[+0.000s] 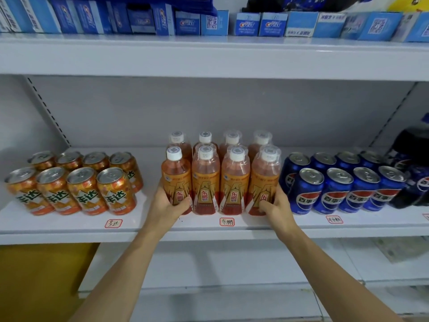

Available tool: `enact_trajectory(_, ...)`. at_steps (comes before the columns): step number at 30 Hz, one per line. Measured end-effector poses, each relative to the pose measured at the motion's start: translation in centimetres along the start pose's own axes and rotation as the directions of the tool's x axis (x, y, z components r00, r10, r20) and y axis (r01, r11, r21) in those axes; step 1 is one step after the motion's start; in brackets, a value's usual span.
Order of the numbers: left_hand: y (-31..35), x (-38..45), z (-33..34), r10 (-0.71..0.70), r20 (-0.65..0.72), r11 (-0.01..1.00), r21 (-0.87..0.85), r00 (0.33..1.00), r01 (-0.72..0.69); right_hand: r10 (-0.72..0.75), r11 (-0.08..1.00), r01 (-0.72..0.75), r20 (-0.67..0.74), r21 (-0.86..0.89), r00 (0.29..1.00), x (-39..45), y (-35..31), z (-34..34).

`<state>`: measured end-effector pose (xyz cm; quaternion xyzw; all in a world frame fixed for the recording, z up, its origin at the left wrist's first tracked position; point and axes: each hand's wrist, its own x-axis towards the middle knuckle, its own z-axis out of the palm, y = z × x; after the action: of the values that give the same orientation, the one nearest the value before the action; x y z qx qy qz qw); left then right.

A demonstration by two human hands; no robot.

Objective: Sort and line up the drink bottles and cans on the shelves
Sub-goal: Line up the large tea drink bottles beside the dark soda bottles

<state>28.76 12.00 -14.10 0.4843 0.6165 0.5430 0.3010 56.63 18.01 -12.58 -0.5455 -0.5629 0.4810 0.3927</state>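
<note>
The bottles (220, 180) stand in the middle of the shelf (185, 226), two rows of four, front row just behind a handwritten tag (227, 221). They look full, so each should have some weight and stand firm, but they are tall and narrow and would likely tip if pushed near the cap. The plastic is smooth, with a glossy label, so it could slip. The best hold seems low on the body, around the label, where the wall is stiffest. Pressing the block from both ends should shift all four at once.

That is how the hands sit. The left hand (166, 203) wraps the lower part of the leftmost front bottle, thumb across its label, fingers curled behind. The right hand (277, 205) takes the rightmost front bottle the same way, thumb on the label's lower corner. Both grips are curled partway, closed round the bottles rather than spread flat.

To the left, well apart from the bottles, are orange cans (74, 184) in two rows. To the right, blue cans (343, 182) stand just beside the bottles, nearly touching the right hand, with dark bottles (415, 173) beyond. Blue boxes (162, 22) fill the upper shelf.
</note>
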Motion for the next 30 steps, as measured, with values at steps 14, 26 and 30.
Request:
enact_trajectory(14, 0.4, -0.5, 0.3, -0.023, -0.057, 1.000, 0.020, 0.998, 0.024, -0.006, 1.000, 0.006, -0.009, -0.012, 1.000, 0.0, -0.2, 0.4)
enact_trajectory(26, 2.6, -6.5, -1.0, -0.194, -0.125, 0.973, 0.105, 0.973, 0.207, -0.197, 0.977, 0.211, -0.233, 0.037, 0.952, -7.1, 0.6, 1.0)
enact_trajectory(30, 3.1, -10.2, -4.2, -0.181, -0.160, 0.973, 0.117, 0.970, 0.201, -0.383, 0.923, 0.383, 0.022, -0.022, 0.923, -8.7, -0.9, 3.5)
